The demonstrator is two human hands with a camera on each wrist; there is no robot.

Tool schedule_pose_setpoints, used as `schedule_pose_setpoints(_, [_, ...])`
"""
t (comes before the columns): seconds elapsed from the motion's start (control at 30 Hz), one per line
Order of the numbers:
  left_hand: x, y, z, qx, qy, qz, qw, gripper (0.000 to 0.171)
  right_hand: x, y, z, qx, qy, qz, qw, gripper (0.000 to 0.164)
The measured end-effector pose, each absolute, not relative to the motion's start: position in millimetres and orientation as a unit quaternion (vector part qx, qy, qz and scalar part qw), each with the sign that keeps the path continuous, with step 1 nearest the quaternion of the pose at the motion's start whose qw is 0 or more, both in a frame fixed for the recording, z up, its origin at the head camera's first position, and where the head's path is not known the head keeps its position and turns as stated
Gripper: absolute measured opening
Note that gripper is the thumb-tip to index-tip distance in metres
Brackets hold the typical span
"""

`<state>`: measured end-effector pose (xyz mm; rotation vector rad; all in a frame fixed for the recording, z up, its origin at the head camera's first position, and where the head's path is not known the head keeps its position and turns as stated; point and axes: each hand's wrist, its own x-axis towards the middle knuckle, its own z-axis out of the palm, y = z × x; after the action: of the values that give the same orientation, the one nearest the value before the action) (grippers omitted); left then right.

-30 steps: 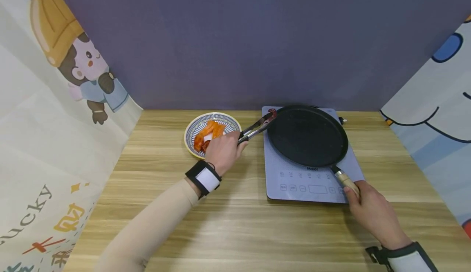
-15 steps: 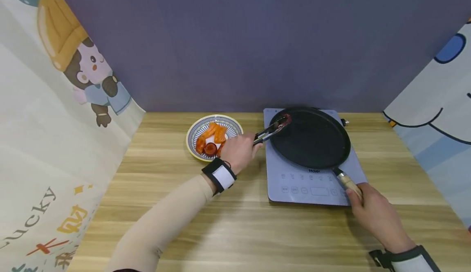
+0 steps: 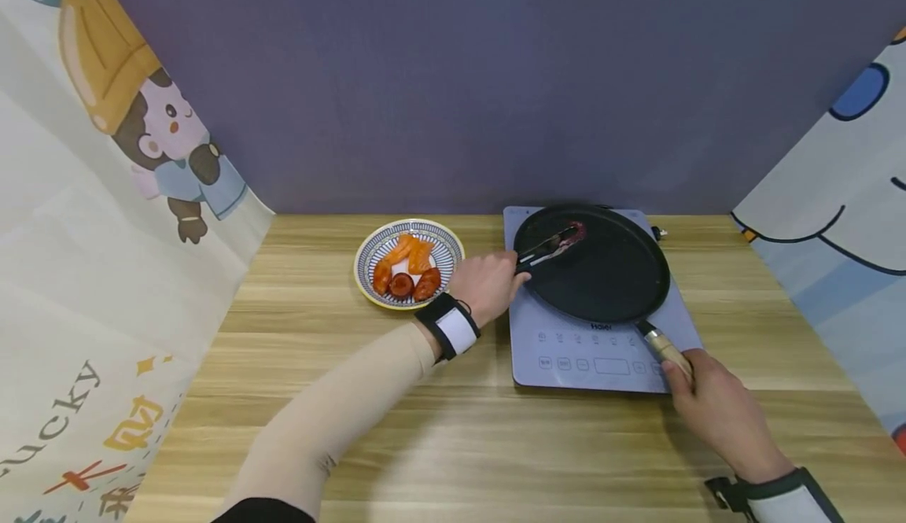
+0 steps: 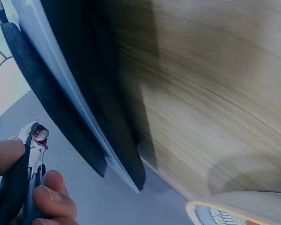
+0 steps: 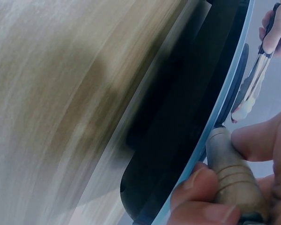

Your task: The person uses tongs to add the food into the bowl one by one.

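Note:
My left hand [image 3: 487, 285] grips black-handled metal tongs [image 3: 543, 252]. Between the tong tips is a small curled piece of food [image 3: 576, 233], dark red, with a whitish part in the left wrist view. The tips and the food overlap the left part of a flat black frying pan [image 3: 609, 275], and in the left wrist view the food [image 4: 40, 135] stands off the pan's face. With thumb and fingers my right hand [image 3: 722, 417] holds the pan's wooden handle [image 3: 665, 348]. The pan's cooking surface is bare.
Under the pan lies a grey induction cooker [image 3: 583, 373] with touch buttons along its front. Left of it stands a patterned plate [image 3: 364, 271] with several orange and red-brown pieces of food [image 3: 420, 257]. A dark blue wall [image 3: 425, 98] backs the wooden table [image 3: 495, 452].
My left hand has moved right, away from the plate, bringing the tongs and the food from the pan's left edge to over the pan. My right hand has stayed on the handle.

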<state>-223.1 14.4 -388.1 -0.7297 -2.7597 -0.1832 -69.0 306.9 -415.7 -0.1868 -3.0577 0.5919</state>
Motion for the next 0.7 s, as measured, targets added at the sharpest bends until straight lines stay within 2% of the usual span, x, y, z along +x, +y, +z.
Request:
schedule_pose_setpoints(0.37, [-228.0,42.5,-385.4,-0.254,-0.961,-0.04,0.102,0.036,-67.7,307.3,-418.4,-0.058,-0.98,0.191,0.015,0.031])
schedule_pose_setpoints(0.7, [-232.6,49.8,-384.5,-0.234,-0.967,-0.055,0.083,0.036,-68.6,308.6,-419.2,-0.053,-0.98,0.188,0.031,0.029])
